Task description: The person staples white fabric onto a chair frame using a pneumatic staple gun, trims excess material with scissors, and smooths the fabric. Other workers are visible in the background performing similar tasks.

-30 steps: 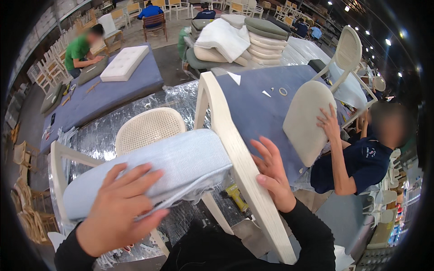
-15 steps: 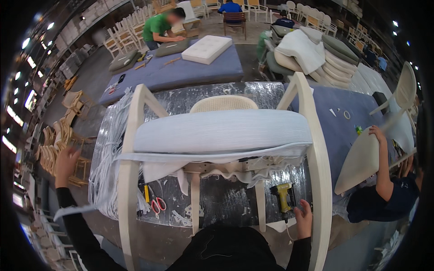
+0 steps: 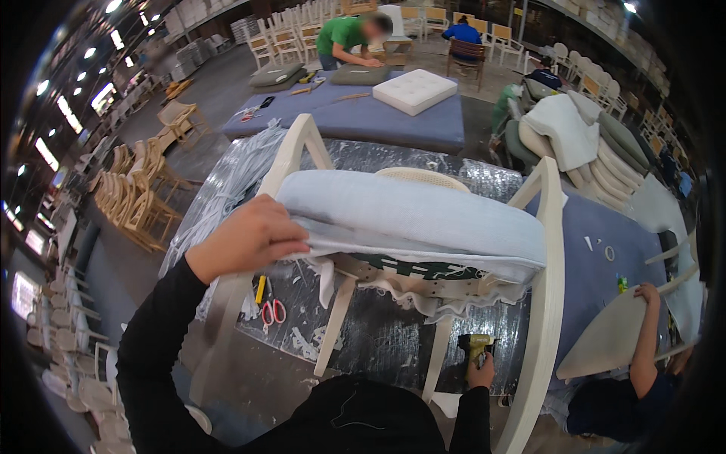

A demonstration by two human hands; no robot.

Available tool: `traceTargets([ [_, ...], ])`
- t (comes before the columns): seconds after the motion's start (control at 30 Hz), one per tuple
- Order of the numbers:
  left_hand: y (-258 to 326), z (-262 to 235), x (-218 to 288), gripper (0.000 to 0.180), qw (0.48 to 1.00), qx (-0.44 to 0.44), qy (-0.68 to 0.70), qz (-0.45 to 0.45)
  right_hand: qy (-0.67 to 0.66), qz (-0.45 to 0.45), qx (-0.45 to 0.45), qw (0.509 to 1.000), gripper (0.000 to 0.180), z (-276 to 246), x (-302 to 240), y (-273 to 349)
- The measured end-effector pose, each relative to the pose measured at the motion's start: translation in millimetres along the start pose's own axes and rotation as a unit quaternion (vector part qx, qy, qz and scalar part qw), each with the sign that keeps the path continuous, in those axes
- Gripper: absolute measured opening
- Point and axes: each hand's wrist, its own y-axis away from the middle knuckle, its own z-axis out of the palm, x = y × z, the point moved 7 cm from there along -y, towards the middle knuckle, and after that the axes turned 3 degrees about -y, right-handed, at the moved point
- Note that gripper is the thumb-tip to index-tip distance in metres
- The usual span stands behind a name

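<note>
An armchair with a cream wooden frame [image 3: 550, 303] stands tipped in front of me, its padded seat [image 3: 423, 208] covered in light blue fabric. Loose fabric hangs along the seat's lower edge, and dark green webbing [image 3: 408, 266] shows beneath it. My left hand [image 3: 246, 238] is closed at the seat's left corner, pinching the edge of the fabric strip [image 3: 333, 246]. Low on the right, between the chair legs and the armrest, my right hand [image 3: 480, 371] wraps round the handle of a yellow-green staple gun [image 3: 475, 346]. Part of the handle is hidden by the fingers.
Red-handled scissors [image 3: 274, 312], a yellow cutter [image 3: 261, 289] and scraps lie on the plastic-covered table [image 3: 378, 333]. Light strips [image 3: 219, 181] are heaped at its left. A co-worker's arm [image 3: 645, 325] holds a cream panel [image 3: 605, 344] at right. Another table [image 3: 340, 113] bears cushions.
My left hand has come in from the left and pinched the fabric edge. My right hand has closed on the staple gun. The view has turned left and the chair appears tilted.
</note>
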Motion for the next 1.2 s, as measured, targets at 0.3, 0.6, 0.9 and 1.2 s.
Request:
traceTargets([
  [0.3, -5, -11, -38, 0.027, 0.995, 0.019, -0.088, -0.049, 0.079, 0.0, -0.019, 0.997, 0.084, 13, -2, 12],
  [0.6, -18, 7, -68, 0.034, 0.998, -0.007, 0.041, -0.036, -0.127, 0.142, 0.039, 0.981, 0.041, -34, 23, 8],
  [0.9, -5, 9, -86, 0.036, 0.994, 0.077, 0.072, 0.017, -0.498, 0.043, -0.107, 0.859, 0.042, 1, -314, 142],
  [1.2, -6, 10, -94, 0.037, 0.992, 0.101, 0.062, 0.05, -0.473, -0.229, 0.003, 0.851, 0.035, 19, -566, 216],
])
